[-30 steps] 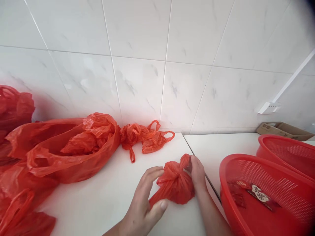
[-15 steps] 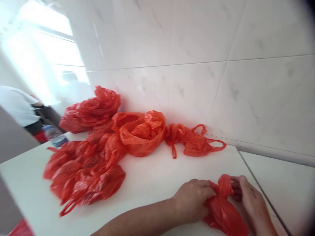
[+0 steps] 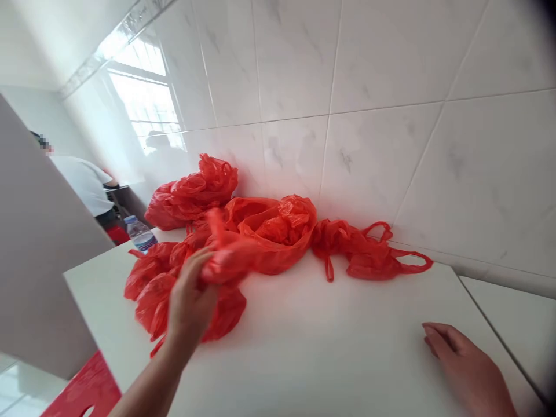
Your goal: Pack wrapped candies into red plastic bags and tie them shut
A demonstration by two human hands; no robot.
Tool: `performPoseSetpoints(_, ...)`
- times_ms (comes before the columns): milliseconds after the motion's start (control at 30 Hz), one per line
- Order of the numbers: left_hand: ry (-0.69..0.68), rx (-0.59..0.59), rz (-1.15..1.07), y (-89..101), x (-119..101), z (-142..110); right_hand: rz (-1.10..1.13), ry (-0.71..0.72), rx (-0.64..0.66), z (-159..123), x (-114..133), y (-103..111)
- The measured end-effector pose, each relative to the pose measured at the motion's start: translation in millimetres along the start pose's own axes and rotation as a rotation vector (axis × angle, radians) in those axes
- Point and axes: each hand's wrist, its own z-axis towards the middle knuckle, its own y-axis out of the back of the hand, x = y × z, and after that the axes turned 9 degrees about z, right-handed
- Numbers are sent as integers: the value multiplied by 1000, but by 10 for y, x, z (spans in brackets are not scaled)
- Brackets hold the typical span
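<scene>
Several left-hand fingers (image 3: pixel 195 269) grip a red plastic bag (image 3: pixel 228 260); right-hand fingers (image 3: pixel 438 339) lie open on the white counter (image 3: pixel 330 359).

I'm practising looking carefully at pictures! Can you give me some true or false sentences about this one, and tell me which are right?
1. The left hand is holding a red bag. True.
2. The right hand is holding a bag too. False: it is empty and rests on the white counter.
3. A water bottle can be seen past the pile of bags. True.
4. The wall is painted blue. False: it is covered in white tiles.
5. A person in a white shirt is in the background. True.
</scene>
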Motion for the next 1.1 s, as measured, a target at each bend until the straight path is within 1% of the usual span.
performPoseSetpoints(33, 42, -118, 77, 54, 130, 68, -2, -35, 31, -33, 67, 17)
performPoseSetpoints(67, 90, -202, 158, 92, 250, 123, 8, -62, 57, -63, 122, 29)
performPoseSetpoints(100, 144, -207, 234, 113, 355, 160, 23, -78, 73, -87, 163, 37)
performPoseSetpoints(167, 188, -126, 388, 106, 510, 160, 42, -85, 89, -119, 205, 43)
performPoseSetpoints(200, 179, -66, 474, 82, 560, 121, 41, -94, 96, -128, 213, 43)
performPoseSetpoints(233, 137, -20, 557, 46, 592, 61, 36, -105, 102, -135, 218, 41)
performPoseSetpoints(300, -34, 78, 695, -45, 625, -92, 21, -125, 108, -145, 235, 36)
performPoseSetpoints(367, -238, 191, 758, -144, 660, -226, 12, -136, 109, -160, 268, 31)
performPoseSetpoints(400, -303, 249, 771, -191, 695, -267, 10, -139, 108, -168, 289, 28)
performPoseSetpoints(433, -332, 298, 778, -232, 745, -287, 9, -138, 106, -177, 309, 25)
performPoseSetpoints(467, -333, 347, 784, -269, 810, -287, 12, -133, 105, -186, 328, 22)
performPoseSetpoints(533, -303, 422, 792, -328, 957, -243, 25, -115, 101, -201, 358, 17)
performPoseSetpoints(567, -295, 435, 794, -353, 1016, -210, 31, -102, 99, -206, 371, 15)
performPoseSetpoints(600, -304, 423, 787, -378, 1051, -178, 32, -93, 96, -210, 386, 14)
performPoseSetpoints(633, -324, 384, 768, -407, 1052, -152, 29, -87, 95, -213, 404, 12)
performPoseSetpoints(700, -396, 265, 657, -492, 925, -130, 4, -90, 90, -217, 452, 9)
performPoseSetpoints(733, -436, 232, 557, -556, 798, -136, -11, -98, 87, -219, 481, 7)
performPoseSetpoints(767, -469, 230, 436, -641, 636, -150, -24, -109, 82, -221, 509, 5)
performPoseSetpoints(800, -493, 268, 296, -751, 449, -168, -32, -117, 76, -224, 534, 3)
performPoseSetpoints(867, -450, 498, 56, -1051, 47, -200, -30, -124, 64, -228, 568, -2)
performPoseSetpoints(900, -404, 608, -50, -1243, -147, -205, -19, -120, 60, -229, 574, -4)
performPoseSetpoints(933, -330, 692, -157, -1459, -326, -202, -4, -117, 56, -230, 574, -6)
performPoseSetpoints(967, -205, 720, -265, -1693, -486, -189, 15, -115, 51, -230, 567, -8)
performPoseSetpoints(1000, -20, 692, -347, -1937, -625, -169, 35, -113, 44, -229, 556, -11)
performPoseSetpoints(1033, 66, 639, -351, -2180, -746, -147, 54, -110, 34, -225, 541, -15)
performPoseSetpoints(1100, 146, 588, -354, -2610, -937, -111, 83, -104, 11, -213, 507, -27)
